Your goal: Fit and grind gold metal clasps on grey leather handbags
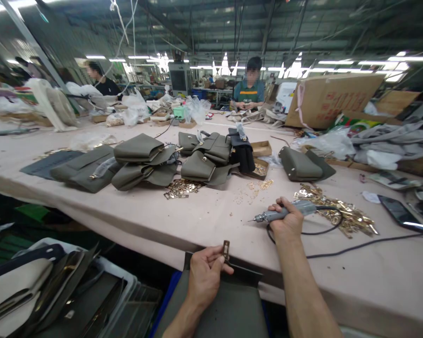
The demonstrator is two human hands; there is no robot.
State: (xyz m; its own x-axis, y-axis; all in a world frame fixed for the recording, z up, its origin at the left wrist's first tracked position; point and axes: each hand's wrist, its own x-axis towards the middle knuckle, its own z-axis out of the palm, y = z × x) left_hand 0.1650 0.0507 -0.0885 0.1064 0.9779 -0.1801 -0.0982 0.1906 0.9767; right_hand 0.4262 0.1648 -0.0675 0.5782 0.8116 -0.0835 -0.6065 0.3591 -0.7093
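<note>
My left hand (206,272) pinches a small bronze-coloured metal plate (226,249) with a slot in it, held upright above a dark leather-like panel. That grey-green panel (229,305) lies over my lap at the table's front edge. My right hand (287,218) is wrapped round a grey electric screwdriver (273,216), its bit pointing left over the tabletop. Just behind the screwdriver lies a heap of gold metal plates (352,213). Tiny gold pieces (257,185) are scattered farther back.
Several grey-green bags (139,150) stand across the table (183,220). A black cable (366,246) runs right from the screwdriver, near a phone (403,213). At lower left, a white bin (123,272) holds bag pieces. Across the table sits a person (249,91).
</note>
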